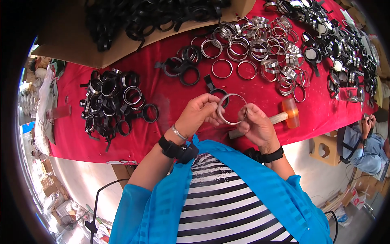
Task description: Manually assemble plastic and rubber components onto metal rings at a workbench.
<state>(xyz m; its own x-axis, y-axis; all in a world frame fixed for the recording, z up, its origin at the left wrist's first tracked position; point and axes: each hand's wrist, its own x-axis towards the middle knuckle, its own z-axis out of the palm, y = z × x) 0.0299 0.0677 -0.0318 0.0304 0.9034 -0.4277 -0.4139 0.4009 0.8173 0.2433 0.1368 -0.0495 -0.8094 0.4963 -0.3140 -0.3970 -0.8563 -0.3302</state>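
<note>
A thin silver metal ring [232, 123] is held up between my two hands, over the table's near edge. My left hand [200, 110] pinches its left rim, with the thumb and fingers closed on it. On the opposite rim, the fingers of my right hand [257, 124] are closed as well. Behind the ring, partly hidden by it, a black ring with a tab [209, 83] lies on the cloth. A mallet with a translucent orange head [291, 113] rests just right of my right hand, its handle partly covered by that hand.
Red cloth [170, 118] covers the table. Loose silver rings [222, 68] spread across the back. Black tabbed rings form a pile [109, 91] at left and fill a cardboard box [77, 55]. More black-and-silver parts [341, 53] lie far right. Another person [371, 142] sits at right.
</note>
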